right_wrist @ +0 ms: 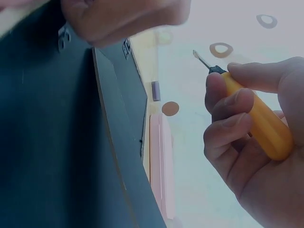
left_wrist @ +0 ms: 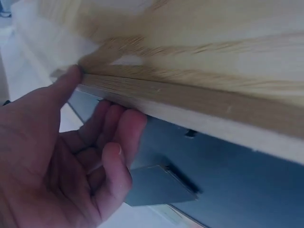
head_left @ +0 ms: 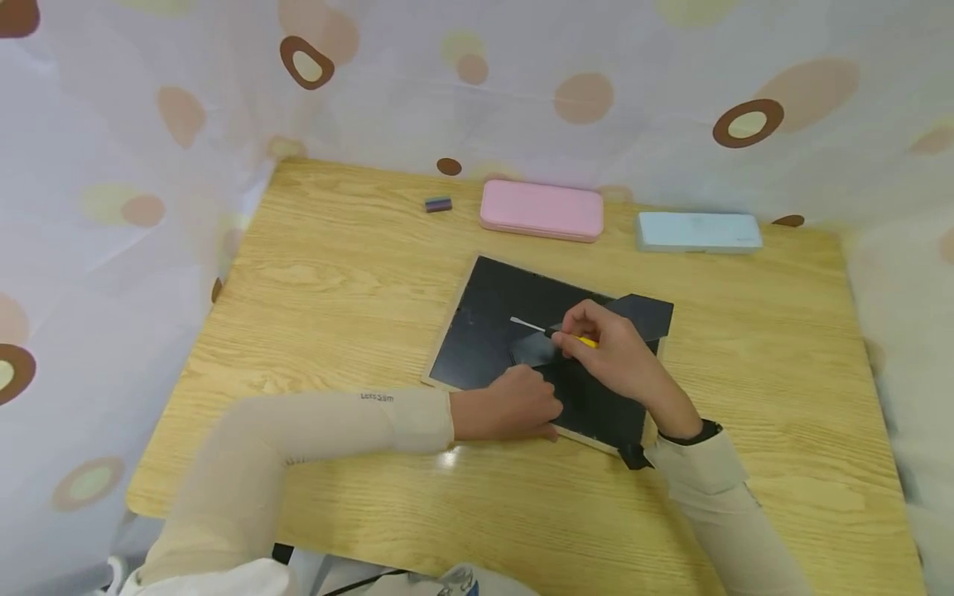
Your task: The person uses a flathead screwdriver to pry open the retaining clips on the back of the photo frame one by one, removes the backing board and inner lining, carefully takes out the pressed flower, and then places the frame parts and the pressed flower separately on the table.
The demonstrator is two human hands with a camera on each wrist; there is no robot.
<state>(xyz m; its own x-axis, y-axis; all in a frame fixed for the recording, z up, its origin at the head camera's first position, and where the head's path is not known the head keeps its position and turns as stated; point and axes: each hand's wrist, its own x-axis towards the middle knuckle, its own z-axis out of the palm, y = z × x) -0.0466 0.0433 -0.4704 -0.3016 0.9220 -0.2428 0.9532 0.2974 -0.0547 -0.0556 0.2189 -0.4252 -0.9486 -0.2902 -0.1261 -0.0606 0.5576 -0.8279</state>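
Note:
A picture frame (head_left: 488, 310) lies back side up on the table, with a black backing board and a light wooden rim. My left hand (head_left: 513, 401) holds its near edge. In the left wrist view, the thumb lies along the outer side of the rim (left_wrist: 204, 109) and the curled fingers reach over to the backing. My right hand (head_left: 619, 352) grips a screwdriver (right_wrist: 263, 121) by its yellow handle. Its flat metal tip (head_left: 516, 320) points left above the backing; the head view does not show whether it touches. A black stand flap (head_left: 647, 314) sticks out past the frame's right side.
Behind the frame lie a pink case (head_left: 542, 210), a pale blue box (head_left: 699, 232) and a small dark purple piece (head_left: 438, 204). A spotted curtain (head_left: 522, 83) hangs along the back of the wooden table (head_left: 320, 314).

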